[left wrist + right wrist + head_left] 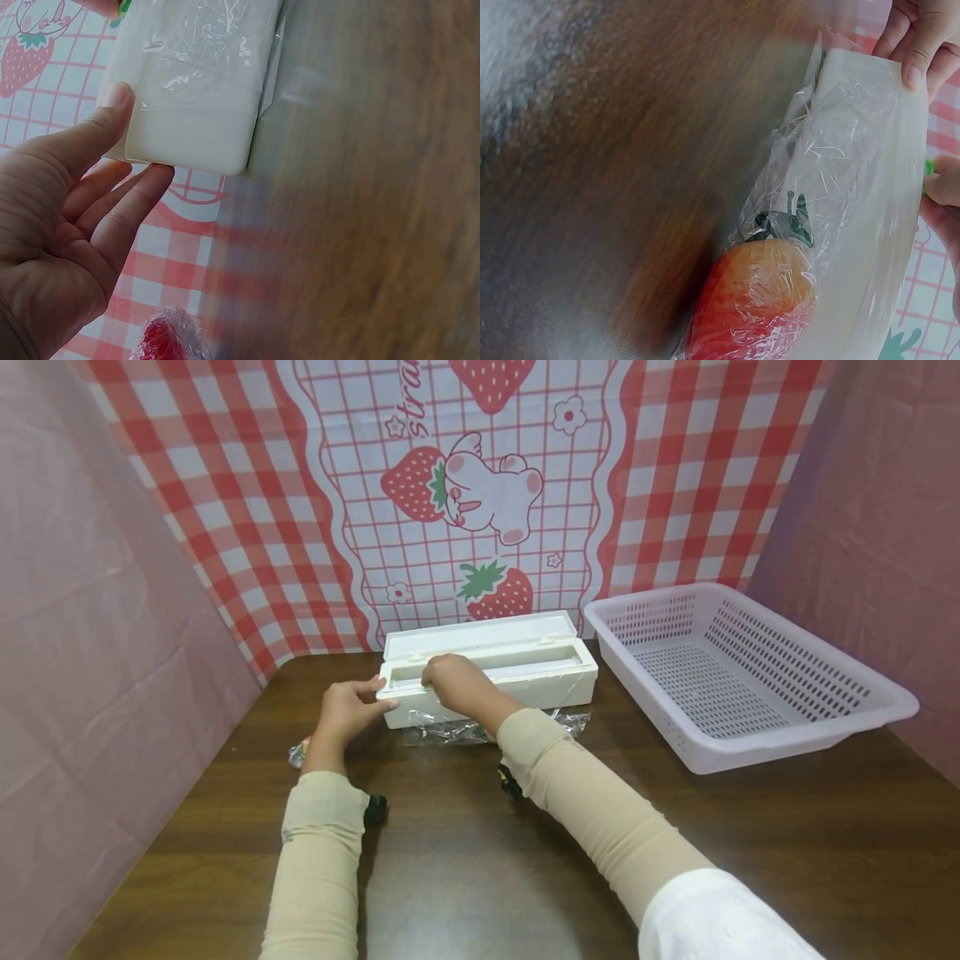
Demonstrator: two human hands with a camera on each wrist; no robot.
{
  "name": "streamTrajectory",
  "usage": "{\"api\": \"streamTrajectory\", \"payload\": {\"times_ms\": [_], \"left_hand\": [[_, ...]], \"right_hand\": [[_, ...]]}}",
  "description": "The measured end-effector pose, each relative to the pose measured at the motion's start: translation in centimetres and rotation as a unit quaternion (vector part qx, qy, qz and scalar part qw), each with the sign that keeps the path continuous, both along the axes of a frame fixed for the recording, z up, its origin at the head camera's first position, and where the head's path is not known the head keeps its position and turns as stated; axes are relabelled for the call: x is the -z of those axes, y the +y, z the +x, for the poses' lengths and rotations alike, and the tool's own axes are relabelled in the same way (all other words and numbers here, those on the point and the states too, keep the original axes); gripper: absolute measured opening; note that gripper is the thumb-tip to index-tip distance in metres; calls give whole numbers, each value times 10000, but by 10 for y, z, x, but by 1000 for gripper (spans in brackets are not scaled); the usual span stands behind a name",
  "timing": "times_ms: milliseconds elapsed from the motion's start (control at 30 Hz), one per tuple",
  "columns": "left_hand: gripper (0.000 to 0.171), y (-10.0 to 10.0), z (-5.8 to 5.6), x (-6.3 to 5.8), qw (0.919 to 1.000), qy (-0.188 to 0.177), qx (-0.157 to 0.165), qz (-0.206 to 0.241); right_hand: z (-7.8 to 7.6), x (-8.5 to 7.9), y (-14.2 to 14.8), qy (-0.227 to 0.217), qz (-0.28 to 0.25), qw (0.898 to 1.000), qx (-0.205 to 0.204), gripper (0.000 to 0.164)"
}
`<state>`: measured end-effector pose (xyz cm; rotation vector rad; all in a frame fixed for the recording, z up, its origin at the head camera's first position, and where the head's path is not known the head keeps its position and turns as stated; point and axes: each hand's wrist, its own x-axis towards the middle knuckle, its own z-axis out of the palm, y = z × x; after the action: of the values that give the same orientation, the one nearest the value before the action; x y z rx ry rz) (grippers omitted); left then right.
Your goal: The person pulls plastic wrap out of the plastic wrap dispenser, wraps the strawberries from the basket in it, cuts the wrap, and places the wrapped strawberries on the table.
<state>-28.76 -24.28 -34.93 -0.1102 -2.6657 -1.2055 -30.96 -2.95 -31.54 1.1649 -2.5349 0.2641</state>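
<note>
A long white cling film dispenser (555, 690) lies on the table with its lid raised at the back. My left hand (345, 714) grips its left end, thumb on the front edge and fingers against the end face. At the front edge, near the left end, my right hand (463, 683) pinches a small green slider (929, 166), mostly covered by the fingers. Clear cling film (442, 731) drapes down the dispenser's front. In the right wrist view, a red and yellow fruit (757, 300) with a green leafy top lies under the film, against the front side.
A small film-wrapped item (297, 753), red in the left wrist view, lies left of my left forearm. A white perforated basket (787, 739) stands on the right side of the wooden table (442, 877). A strawberry-print checked cloth (660, 468) hangs behind.
</note>
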Motion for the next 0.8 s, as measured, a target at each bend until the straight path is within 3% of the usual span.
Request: {"api": "streamTrajectory", "payload": {"times_ms": [800], "left_hand": [[55,0,0,0,9998,-190,-6,81]], "right_hand": [[1,3,18,-155,-92,9996,213,28]]}}
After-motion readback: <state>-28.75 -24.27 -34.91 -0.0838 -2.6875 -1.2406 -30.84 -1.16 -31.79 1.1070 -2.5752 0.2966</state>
